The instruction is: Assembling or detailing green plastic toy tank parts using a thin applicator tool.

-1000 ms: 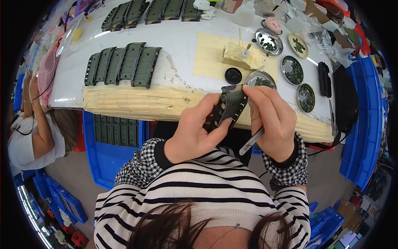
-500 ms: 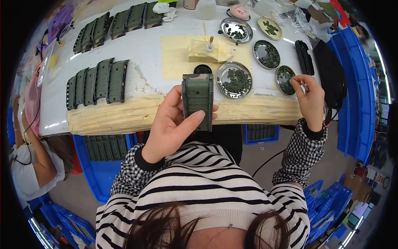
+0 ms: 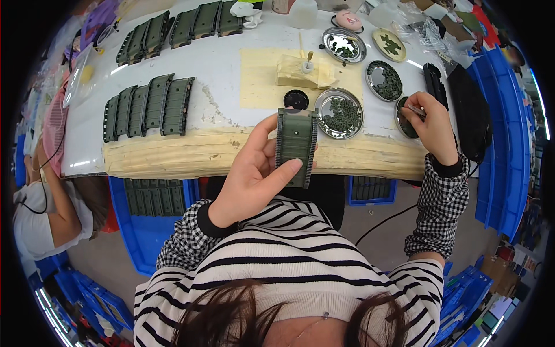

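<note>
Head view: left hand grips green track piece upright; right hand pinches tweezers over dish.

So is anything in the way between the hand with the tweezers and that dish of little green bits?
Nothing visible. The right hand holds the tweezers right over the dish at the table's edge, tip at its rim. The left hand holds the green part off to the side.

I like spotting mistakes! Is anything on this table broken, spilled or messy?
Nothing looks spilled. The one rough spot is the white table top: its surface is chipped and flaking just right of the row of green parts. The small pieces stay inside their round metal dishes.
</note>
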